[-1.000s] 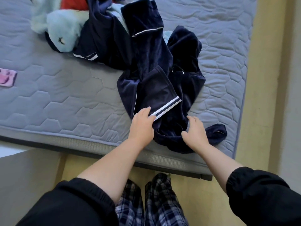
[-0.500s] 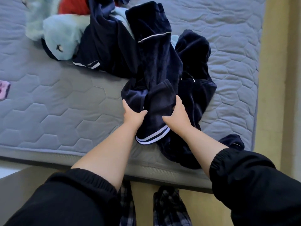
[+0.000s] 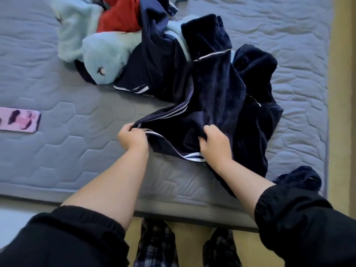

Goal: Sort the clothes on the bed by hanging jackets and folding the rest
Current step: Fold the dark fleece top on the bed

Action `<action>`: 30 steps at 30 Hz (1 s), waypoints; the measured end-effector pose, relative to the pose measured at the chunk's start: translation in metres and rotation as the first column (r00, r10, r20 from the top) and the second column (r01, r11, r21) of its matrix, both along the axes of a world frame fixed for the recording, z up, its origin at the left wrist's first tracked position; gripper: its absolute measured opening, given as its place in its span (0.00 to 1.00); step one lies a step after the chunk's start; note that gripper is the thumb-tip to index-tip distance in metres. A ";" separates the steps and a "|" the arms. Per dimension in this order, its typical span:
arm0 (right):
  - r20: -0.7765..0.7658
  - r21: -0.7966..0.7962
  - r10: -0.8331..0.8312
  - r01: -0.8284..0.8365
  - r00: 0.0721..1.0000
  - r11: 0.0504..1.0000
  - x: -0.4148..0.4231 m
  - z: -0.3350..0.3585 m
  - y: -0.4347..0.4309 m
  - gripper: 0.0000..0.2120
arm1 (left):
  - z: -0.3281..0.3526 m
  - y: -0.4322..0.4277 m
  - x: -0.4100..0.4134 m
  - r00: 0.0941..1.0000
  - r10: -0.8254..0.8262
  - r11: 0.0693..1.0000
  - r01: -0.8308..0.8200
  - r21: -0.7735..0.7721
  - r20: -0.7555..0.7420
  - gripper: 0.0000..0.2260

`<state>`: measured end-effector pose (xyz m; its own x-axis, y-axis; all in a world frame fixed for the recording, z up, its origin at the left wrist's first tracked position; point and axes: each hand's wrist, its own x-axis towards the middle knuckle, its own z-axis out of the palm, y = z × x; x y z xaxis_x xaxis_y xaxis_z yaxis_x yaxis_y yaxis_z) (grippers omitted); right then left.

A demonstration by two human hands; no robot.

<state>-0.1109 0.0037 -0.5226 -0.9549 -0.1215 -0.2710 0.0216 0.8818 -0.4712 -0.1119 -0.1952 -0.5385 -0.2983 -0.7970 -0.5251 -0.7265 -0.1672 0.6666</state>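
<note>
my left hand (image 3: 133,138) is pinched on the striped edge of the navy garment (image 3: 215,105), and my right hand (image 3: 214,144) is fisted in its cloth just beside; it lies at the near edge of the bed (image 3: 67,151), its length running away from me toward the pile, both hands equally near; no label or writing readable
</note>
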 end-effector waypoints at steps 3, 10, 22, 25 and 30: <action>0.023 -0.166 0.079 -0.074 0.997 0.983 0.014 0.011 -0.055 0.03 | 0.013 -0.040 0.004 0.994 0.104 0.992 -0.105 -0.071 -0.015 0.15; 0.199 -0.279 -0.003 0.060 0.980 0.958 0.020 0.010 -0.089 0.21 | 0.020 -0.052 0.026 0.835 -0.543 0.790 0.544 -0.283 0.092 0.25; 0.275 0.396 -0.365 0.241 0.890 0.886 0.036 -0.035 0.074 0.54 | -0.019 0.075 0.054 0.362 -0.926 0.361 0.932 -0.027 0.110 0.24; 0.363 0.456 -0.351 0.164 0.863 0.875 0.050 -0.037 0.104 0.58 | -0.022 0.099 0.067 0.316 -0.942 0.322 0.946 0.040 0.112 0.24; 0.489 0.296 -0.631 0.565 0.602 0.770 0.055 -0.034 0.119 0.52 | -0.019 0.124 0.076 0.243 -0.963 0.248 0.968 0.035 0.113 0.28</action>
